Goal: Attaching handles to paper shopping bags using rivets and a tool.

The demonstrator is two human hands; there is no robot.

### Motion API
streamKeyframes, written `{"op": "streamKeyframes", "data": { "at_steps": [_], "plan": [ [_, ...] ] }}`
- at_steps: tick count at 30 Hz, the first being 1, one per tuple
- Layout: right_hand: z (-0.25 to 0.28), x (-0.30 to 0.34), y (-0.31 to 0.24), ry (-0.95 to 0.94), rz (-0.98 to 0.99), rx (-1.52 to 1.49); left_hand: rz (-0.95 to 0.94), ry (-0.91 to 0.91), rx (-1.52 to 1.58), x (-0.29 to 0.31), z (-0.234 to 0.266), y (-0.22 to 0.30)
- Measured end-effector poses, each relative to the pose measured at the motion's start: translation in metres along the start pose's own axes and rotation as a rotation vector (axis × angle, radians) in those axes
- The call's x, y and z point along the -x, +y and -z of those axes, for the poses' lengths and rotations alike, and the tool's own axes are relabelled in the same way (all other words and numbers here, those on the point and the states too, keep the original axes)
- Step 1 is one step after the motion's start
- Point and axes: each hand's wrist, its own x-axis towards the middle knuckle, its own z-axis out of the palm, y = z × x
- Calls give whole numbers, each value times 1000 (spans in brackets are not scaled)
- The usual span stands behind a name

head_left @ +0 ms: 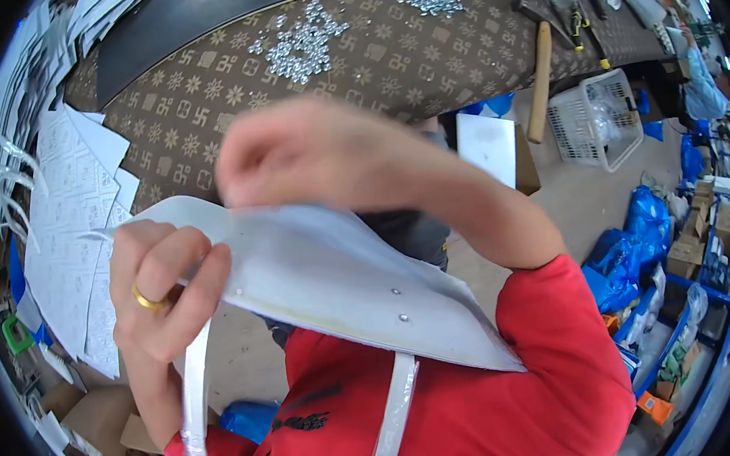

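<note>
My left hand (166, 284), with a gold ring, is closed on the left end of a white flexible panel (327, 288). The panel slants across in front of my chest, and small round metal rivets (399, 305) show in its face. A white strap (393, 421) hangs below its lower edge. Another white strap (196, 399) comes down beneath my left hand. Over the panel's upper edge is my right hand (289, 152), curled and smeared by motion. Whether it holds anything cannot be made out.
Ahead stands a table with a patterned brown cloth (190, 113). On it are piles of small shiny metal pieces (301, 47), a black sheet (208, 20) and a hammer (540, 74). Stacked white sheets (74, 227) lie left. A white basket (596, 121) and blue bags (635, 243) are right.
</note>
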Motion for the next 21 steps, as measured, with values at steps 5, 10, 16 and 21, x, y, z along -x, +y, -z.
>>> {"op": "streamKeyframes", "data": {
  "at_steps": [5,10,16,21],
  "plan": [
    [118,46,14,906,-247,777,-125,-92,-45,5,7,-20],
    [158,64,54,826,-88,1175,-228,-90,-92,5,-1,-36],
    [158,56,53,742,-68,1392,-266,-117,-159,8,0,-44],
    [131,43,19,846,-192,684,-341,-22,-159,10,-11,-52]
  ]
}}
